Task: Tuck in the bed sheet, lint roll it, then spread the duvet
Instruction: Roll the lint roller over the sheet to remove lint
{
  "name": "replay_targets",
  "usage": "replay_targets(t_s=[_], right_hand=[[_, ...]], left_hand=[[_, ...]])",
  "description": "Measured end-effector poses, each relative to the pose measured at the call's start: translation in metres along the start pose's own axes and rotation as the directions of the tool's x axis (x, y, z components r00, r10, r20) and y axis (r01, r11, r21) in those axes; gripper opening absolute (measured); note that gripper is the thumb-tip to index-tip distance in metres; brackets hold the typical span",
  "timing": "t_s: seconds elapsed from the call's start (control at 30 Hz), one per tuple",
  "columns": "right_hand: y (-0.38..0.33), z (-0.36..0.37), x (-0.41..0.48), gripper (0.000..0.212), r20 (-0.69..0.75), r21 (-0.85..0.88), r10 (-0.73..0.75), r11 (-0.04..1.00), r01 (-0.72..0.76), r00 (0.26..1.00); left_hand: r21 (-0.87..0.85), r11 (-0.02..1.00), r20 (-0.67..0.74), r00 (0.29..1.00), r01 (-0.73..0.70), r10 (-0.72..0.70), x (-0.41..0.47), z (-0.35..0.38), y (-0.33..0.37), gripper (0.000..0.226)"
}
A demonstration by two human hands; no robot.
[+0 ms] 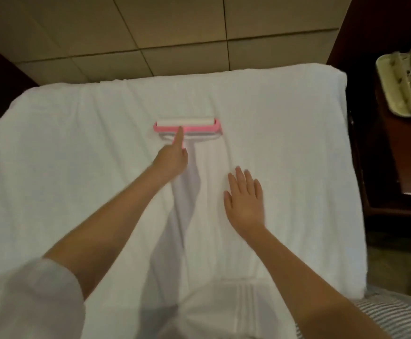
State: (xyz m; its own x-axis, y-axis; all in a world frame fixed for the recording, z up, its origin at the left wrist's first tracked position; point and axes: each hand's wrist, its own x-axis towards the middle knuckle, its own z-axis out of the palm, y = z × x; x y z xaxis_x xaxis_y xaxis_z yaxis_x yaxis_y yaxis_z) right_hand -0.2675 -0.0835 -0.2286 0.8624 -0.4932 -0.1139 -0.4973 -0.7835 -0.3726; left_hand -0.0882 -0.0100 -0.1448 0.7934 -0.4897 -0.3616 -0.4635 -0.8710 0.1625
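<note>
left hand [170,159] grips lint roller [186,127] by its handle, probably light and stiff; right hand [244,199] lies flat, fingers apart, on soft bed sheet [77,167].

— How many lint rollers do we count?
— One lint roller [186,127], with a single white roll in its pink frame.
— And hands?
— We see two: one left hand [171,160] and one right hand [244,199]. We also see one white sleeve [28,302].
— Bedding?
— We count one white bed sheet [285,130] and one patch of striped cloth [400,311].
— Beside the bed?
— One dark nightstand [400,172], and one folded quilted cover [405,79] on it.
— The beige tiles [175,20]?
— We see several, but many are cut off at the edges, so we cannot give an exact number.
</note>
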Motion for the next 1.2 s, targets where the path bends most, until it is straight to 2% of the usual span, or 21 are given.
replay_targets(t_s=[0.07, 0.2, 0.27, 0.4, 0.53, 0.7, 0.83, 0.9, 1.03, 1.13, 1.2], right_hand=[[-0.003, 0.018, -0.022, 0.053, -0.094, -0.002, 0.005, 1.000, -0.005, 0.996], [0.000, 0.024, -0.034, 0.050, -0.149, -0.047, -0.011, 0.999, 0.004, 0.989], [-0.001, 0.025, -0.032, 0.050, -0.149, -0.068, -0.006, 0.998, -0.004, 0.989], [-0.001, 0.030, -0.035, 0.049, -0.176, -0.075, -0.011, 0.997, -0.002, 0.984], [0.000, 0.029, -0.037, 0.049, -0.141, -0.066, 0.013, 0.998, -0.022, 0.990], [0.002, 0.031, -0.038, 0.047, -0.173, 0.004, 0.034, 0.999, -0.034, 0.984], [0.000, 0.032, -0.039, 0.046, -0.247, 0.032, 0.036, 0.999, -0.029, 0.968], [-0.002, 0.031, -0.040, 0.046, -0.260, 0.036, 0.041, 0.999, -0.033, 0.965], [-0.003, 0.034, -0.058, 0.047, -0.254, 0.019, 0.046, 0.999, -0.042, 0.966], [-0.004, 0.038, -0.074, 0.047, -0.238, -0.007, 0.050, 0.999, -0.053, 0.970], [-0.004, 0.038, -0.077, 0.048, -0.208, -0.031, 0.070, 0.996, -0.078, 0.976]], left_hand=[[0.010, 0.999, 0.001, 0.999, -0.034, 0.034, -0.042, 0.022, -0.014, 0.066], [0.059, 0.998, 0.128, 0.991, -0.036, 0.028, -0.116, 0.034, -0.028, 0.066], [0.065, 0.996, 0.125, 0.991, -0.056, 0.047, -0.107, 0.030, -0.029, 0.064], [-0.014, 0.994, -0.011, 0.994, -0.105, 0.105, -0.020, 0.009, -0.022, 0.063], [-0.067, 0.991, 0.003, 0.993, -0.117, 0.117, 0.034, -0.006, 0.014, 0.064], [-0.071, 0.993, 0.020, 0.995, -0.099, 0.101, -0.041, 0.020, -0.014, 0.067], [-0.087, 0.988, 0.164, 0.976, -0.130, 0.143, -0.116, 0.026, -0.054, 0.065], [-0.069, 0.987, 0.142, 0.978, -0.144, 0.152, -0.111, 0.023, -0.053, 0.064], [-0.073, 0.981, 0.002, 0.984, -0.180, 0.181, -0.048, 0.017, -0.027, 0.063], [-0.154, 0.973, -0.013, 0.985, -0.171, 0.171, -0.015, 0.011, -0.006, 0.063], [-0.119, 0.981, -0.016, 0.988, -0.156, 0.156, -0.028, 0.013, -0.004, 0.064]])
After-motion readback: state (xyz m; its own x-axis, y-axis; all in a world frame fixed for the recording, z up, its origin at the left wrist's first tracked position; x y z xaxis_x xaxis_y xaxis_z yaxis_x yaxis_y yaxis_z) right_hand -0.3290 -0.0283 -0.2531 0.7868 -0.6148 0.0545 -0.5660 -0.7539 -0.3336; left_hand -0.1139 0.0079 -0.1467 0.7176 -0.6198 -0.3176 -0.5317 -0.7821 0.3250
